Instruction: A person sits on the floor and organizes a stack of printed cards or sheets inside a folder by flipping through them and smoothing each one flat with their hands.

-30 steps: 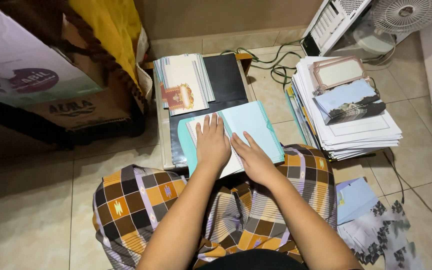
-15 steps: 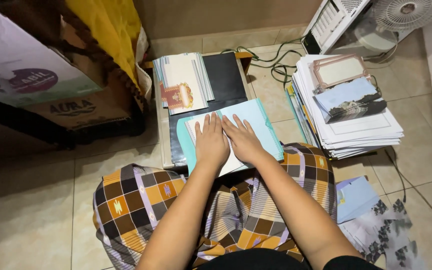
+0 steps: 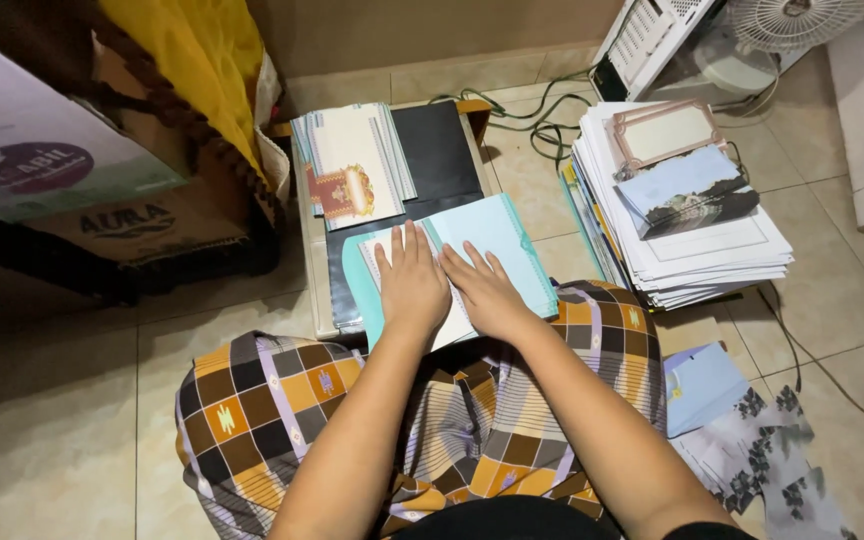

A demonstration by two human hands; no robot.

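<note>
Both my hands lie flat, fingers spread, on a light teal folded card [image 3: 497, 240] with white paper inside it. My left hand [image 3: 411, 283] presses the left part; my right hand [image 3: 483, 291] rests beside it, slightly right. The card sits on a black sheet [image 3: 439, 155] on a low board [image 3: 311, 270] in front of my lap, which is covered by a checked orange, brown and purple cloth [image 3: 282, 400]. Beyond my hands is a small stack of cards [image 3: 352, 170] with a red and gold emblem.
A tall pile of white printed sheets [image 3: 692, 245] with a pink frame card and a photo card on top stands at the right. Blue and floral papers [image 3: 742, 420] lie lower right. Cardboard boxes [image 3: 72, 190] and yellow fabric at left; cables [image 3: 537, 115] and a fan [image 3: 762, 40] at the back.
My right hand has slid left across the teal card toward my left hand, and both now lie side by side, pressing it flat.
</note>
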